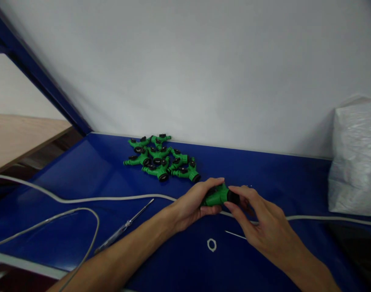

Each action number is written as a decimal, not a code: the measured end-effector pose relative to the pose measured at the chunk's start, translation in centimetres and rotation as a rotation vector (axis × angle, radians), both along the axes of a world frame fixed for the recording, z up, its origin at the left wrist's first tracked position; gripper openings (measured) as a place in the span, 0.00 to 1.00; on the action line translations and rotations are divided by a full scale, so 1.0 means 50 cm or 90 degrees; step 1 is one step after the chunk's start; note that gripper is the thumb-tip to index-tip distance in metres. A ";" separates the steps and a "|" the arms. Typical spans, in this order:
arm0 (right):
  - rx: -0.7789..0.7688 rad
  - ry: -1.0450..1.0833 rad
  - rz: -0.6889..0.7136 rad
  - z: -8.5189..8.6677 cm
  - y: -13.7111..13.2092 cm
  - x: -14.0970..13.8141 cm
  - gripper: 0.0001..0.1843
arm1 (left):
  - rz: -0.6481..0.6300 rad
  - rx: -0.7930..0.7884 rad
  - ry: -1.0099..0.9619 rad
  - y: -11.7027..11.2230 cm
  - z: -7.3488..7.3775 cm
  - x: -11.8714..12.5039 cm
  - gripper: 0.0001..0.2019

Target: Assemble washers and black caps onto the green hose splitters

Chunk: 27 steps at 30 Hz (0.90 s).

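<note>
My left hand (193,202) is wrapped round a green plastic fitting (217,196) with a black end, held just above the blue table (82,170). My right hand (258,221) pinches the fitting's black end with its fingertips. Behind them, near the wall, lies a pile of several alike green fittings (161,160) with black caps. A small white ring (211,245) lies on the table in front of my hands, and a thin metal pin (235,235) lies beside my right hand.
A screwdriver with a clear handle (124,227) lies left of my left forearm. A grey cable (82,199) runs across the table, passing under my hands. A white plastic bag (355,158) stands at the right. A wooden bench (18,136) is at far left.
</note>
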State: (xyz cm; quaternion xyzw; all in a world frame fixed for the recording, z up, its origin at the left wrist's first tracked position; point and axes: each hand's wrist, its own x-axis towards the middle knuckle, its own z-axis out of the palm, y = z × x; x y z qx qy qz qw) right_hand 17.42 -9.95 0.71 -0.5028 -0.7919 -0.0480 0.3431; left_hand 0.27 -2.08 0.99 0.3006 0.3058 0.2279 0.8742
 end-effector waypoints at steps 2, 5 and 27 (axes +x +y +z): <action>-0.033 0.037 -0.002 0.003 0.001 -0.004 0.10 | 0.030 0.059 0.025 -0.006 -0.001 0.001 0.18; -0.099 0.116 -0.014 0.004 -0.001 -0.010 0.08 | 0.078 0.126 0.082 -0.016 0.001 0.006 0.26; -0.082 0.160 -0.039 -0.003 -0.006 -0.016 0.11 | 0.054 0.060 -0.007 -0.012 0.005 0.005 0.19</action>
